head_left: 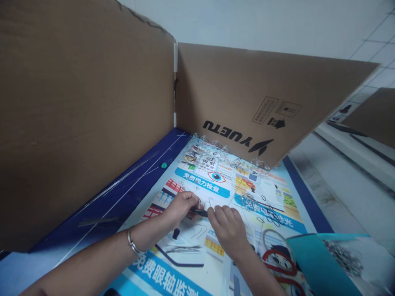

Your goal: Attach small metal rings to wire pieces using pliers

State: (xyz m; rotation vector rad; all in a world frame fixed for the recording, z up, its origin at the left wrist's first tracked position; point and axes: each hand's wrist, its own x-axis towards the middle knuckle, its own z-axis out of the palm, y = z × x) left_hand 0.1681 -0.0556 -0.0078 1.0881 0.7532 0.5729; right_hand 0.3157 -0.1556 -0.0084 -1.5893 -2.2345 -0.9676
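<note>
My left hand (pixel 182 207), with a silver bangle on its wrist, is closed in a pinch on a thin piece of wire (pixel 199 204). Fingers of my right hand (pixel 230 231) are wrapped round a dark tool that looks like pliers (pixel 200 212); its tip reaches to my left fingertips. Most of the tool is hidden in the hand. A bent wire hook (pixel 210 201) shows just above the tool. On the printed sheet below lie loose bent wires (pixel 199 231) and a small bundle of straight wires (pixel 183 249).
Cardboard panels (pixel 247 90) wall off the left and far sides. Small clear and wire pieces (pixel 212 146) line the far edge, with dark wire loops (pixel 270 220) at right. Red-handled scissors (pixel 279 263) lie beside a turquoise box (pixel 317 263) near small metal pieces (pixel 344 257).
</note>
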